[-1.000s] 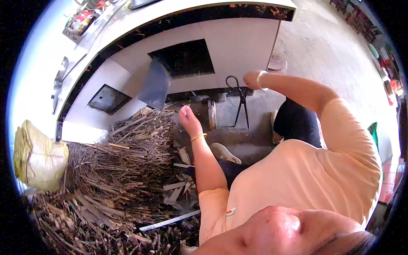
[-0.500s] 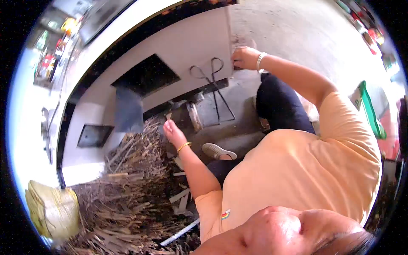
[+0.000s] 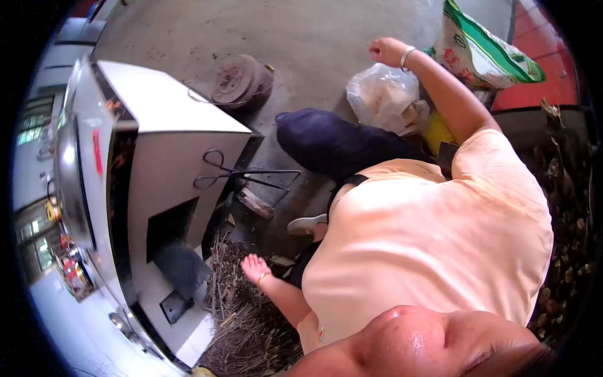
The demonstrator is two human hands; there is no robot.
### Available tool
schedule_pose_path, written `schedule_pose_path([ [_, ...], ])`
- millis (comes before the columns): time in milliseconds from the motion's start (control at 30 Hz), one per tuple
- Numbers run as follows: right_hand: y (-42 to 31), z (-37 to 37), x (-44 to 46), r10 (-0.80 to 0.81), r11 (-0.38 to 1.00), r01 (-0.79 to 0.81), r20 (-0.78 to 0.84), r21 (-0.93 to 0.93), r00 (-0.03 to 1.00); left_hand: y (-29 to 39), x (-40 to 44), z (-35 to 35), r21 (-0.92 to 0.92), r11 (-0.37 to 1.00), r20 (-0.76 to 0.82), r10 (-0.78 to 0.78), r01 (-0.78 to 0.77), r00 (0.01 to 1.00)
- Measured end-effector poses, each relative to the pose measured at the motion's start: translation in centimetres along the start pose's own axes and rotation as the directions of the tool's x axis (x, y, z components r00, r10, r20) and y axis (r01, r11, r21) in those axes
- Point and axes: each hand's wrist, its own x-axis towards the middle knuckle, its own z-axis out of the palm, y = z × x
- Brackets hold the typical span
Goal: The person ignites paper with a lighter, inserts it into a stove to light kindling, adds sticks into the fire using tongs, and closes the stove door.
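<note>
My left hand [image 3: 255,269], with a gold bracelet at the wrist, is open with its fingers spread, just above a heap of thin sticks [image 3: 251,333]. No object shows in its palm. Fire tongs [image 3: 229,171] with looped handles lie near it, by the white-sided stove [image 3: 169,163]. My right hand [image 3: 384,51], wearing a silver bracelet, is raised at the upper right with its fingers curled. Whether anything is inside those fingers is hidden. Below it a clear plastic bag [image 3: 380,91] with pale contents rests on the floor.
A dark square opening [image 3: 169,226] faces me in the stove, with a grey metal flap [image 3: 182,270] beside it. A piece of firewood [image 3: 255,203] lies by the tongs. Farther out stand a round rusty object [image 3: 242,85] and a green-and-white sack [image 3: 480,53].
My left hand no longer shows the small pale piece it held and is now spread. My right hand has left the stove's edge for the bag. The view has turned.
</note>
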Motion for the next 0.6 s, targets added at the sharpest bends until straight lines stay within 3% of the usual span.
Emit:
schedule_pose_path([
  [33, 1.4, 1.1, -0.8, 0.001, 0.999, -0.007, 0.134, 0.045, 0.991, 1.2, 0.8, -2.6, -0.092, 0.996, 0.135, -0.01, 0.023, 0.991],
  [100, 4.4, 5.5, -3.1, 0.148, 0.987, -0.15, 0.028, 0.063, 0.989, 5.9, -7.0, -0.3, -0.08, 0.983, -0.133, -0.176, 0.167, 0.975],
  [133, 5.9, 7.5, -4.2, 0.249, 0.964, -0.246, -0.015, 0.098, 0.968, 4.8, -4.2, -3.0, 0.554, 0.809, -0.519, 0.154, 0.194, 0.841],
  [167, 7.0, 9.4, -5.2, 0.345, 0.933, -0.336, -0.053, 0.131, 0.937, 5.5, -3.2, -5.2, 0.792, 0.552, -0.528, 0.408, 0.259, 0.745],
  [200, 8.0, 11.3, -5.9, 0.358, 0.926, -0.351, -0.03, 0.138, 0.933, 6.3, -2.4, -7.1, 0.857, 0.256, -0.498, 0.632, 0.446, 0.594],
  [267, 10.3, 15.4, -7.0, 0.577, 0.754, -0.575, 0.098, 0.316, 0.811, 10.3, -4.3, -7.0, 0.967, -0.204, 0.01, 0.634, 0.155, 0.774],
  [300, 12.0, 19.0, -7.7, 0.587, 0.742, -0.591, 0.118, 0.315, 0.801, 11.1, -5.1, -5.5, 0.961, -0.227, 0.02, 0.629, 0.159, 0.777],
  [367, 13.5, 24.2, -9.3, 0.412, 0.865, -0.493, 0.426, 0.096, 0.805, 10.7, -5.7, -1.9, 0.994, -0.093, 0.104, 0.644, -0.057, 0.758],
  [400, 13.0, 24.8, -10.0, 0.348, 0.9, -0.433, 0.528, 0.042, 0.775, 9.7, -5.2, -0.6, 0.98, -0.114, 0.198, 0.693, -0.166, 0.693],
  [433, 10.9, 23.2, -10.8, 0.251, 0.968, -0.205, 0.634, -0.146, 0.731, 9.2, -5.2, 1.4, 0.985, 0.015, 0.123, 0.628, -0.171, 0.768],
  [467, 8.3, 20.9, -11.7, 0.148, 0.962, 0.074, 0.726, -0.264, 0.671, 7.6, -5.4, 3.8, 0.957, 0.047, 0.177, 0.688, -0.286, 0.704],
  [500, 7.7, 21.6, -12.2, 0.161, 0.957, 0.078, 0.73, -0.281, 0.664, 6.0, -6.0, 6.7, 0.913, 0.068, 0.222, 0.744, -0.402, 0.631],
  [533, 7.7, 23.4, -12.4, 0.276, 0.958, -0.152, 0.633, -0.243, 0.724, 4.8, -7.1, 9.5, 0.921, -0.091, 0.313, 0.755, -0.38, 0.576],
  [567, 7.7, 25.9, -12.7, 0.448, 0.881, -0.464, 0.468, -0.089, 0.761, 4.2, -8.8, 12.8, 0.905, -0.247, 0.406, 0.751, -0.347, 0.522],
  [600, 7.2, 27.6, -12.7, 0.619, 0.724, -0.668, 0.268, 0.171, 0.739, 3.9, -9.9, 15.1, 0.872, -0.363, 0.487, 0.706, -0.327, 0.514],
])
